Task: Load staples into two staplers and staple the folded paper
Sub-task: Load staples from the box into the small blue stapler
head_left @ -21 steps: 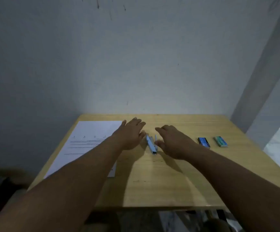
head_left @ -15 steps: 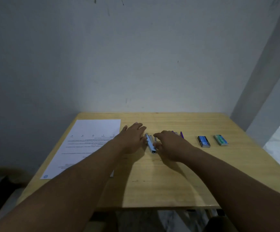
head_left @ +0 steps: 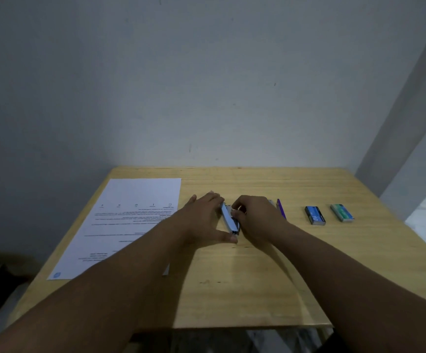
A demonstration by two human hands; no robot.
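At frame centre, the left hand (head_left: 201,220) braces the light-blue stapler (head_left: 229,220) between fingers and thumb while the right hand (head_left: 255,220) pinches its top; judged best: steady the base, lift the cover gently.

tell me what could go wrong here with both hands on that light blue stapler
The left hand and right hand crowd the light blue stapler, so fingertips may get pinched if it snaps open or shut.

The purple stapler lies right behind the right hand; a wrist shift could knock it.

The left forearm rests across the paper, so pulling back might drag or crease the sheet.
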